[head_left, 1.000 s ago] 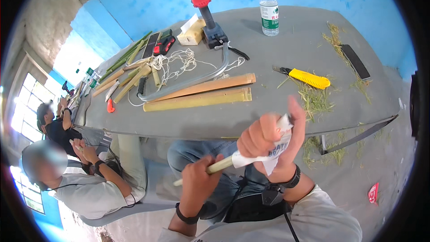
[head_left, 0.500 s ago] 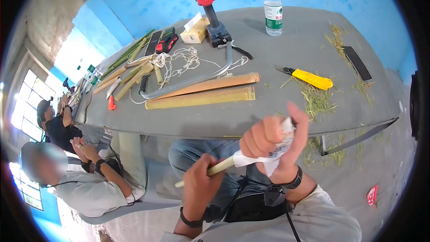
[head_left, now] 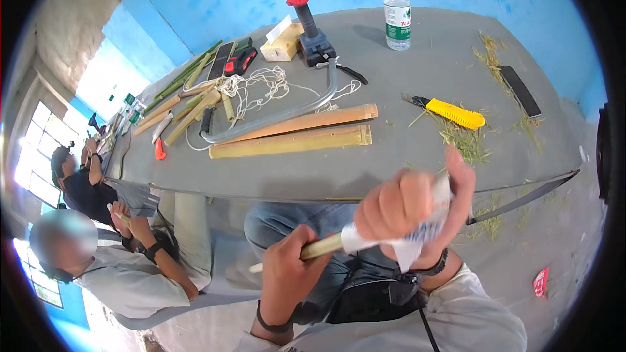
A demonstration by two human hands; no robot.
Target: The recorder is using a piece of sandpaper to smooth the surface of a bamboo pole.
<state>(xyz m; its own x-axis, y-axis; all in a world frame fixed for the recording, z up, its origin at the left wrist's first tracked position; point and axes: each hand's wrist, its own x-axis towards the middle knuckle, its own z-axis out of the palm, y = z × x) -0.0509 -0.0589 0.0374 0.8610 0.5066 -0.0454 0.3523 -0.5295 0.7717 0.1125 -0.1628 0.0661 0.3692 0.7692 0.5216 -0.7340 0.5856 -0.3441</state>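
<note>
Above my lap, my left hand (head_left: 293,270) is closed round a thin bamboo stick (head_left: 323,246), whose pale tip sticks out on its left side. My right hand (head_left: 407,205) is wrapped round the stick's other end through a white paper sheet (head_left: 412,251) with blue print. Its thumb points up, and the hand is slightly blurred. The part of the stick inside the sheet is hidden. Past my hands on the grey table (head_left: 280,182) lie two split bamboo pieces (head_left: 293,141) and a yellow utility knife (head_left: 454,113).
Farther back stand a cordless drill (head_left: 306,23), a tissue pack (head_left: 282,44) and a water bottle (head_left: 397,10). A bow saw (head_left: 274,127), white string (head_left: 261,88) and bamboo sticks (head_left: 189,120) lie at left. Green shavings (head_left: 469,146) surround a black bar (head_left: 520,91). A co-worker (head_left: 130,274) sits to my left.
My right hand, with the white sheet, has shifted right along the stick, away from my left hand. My left hand still holds the stick in nearly the same place.
</note>
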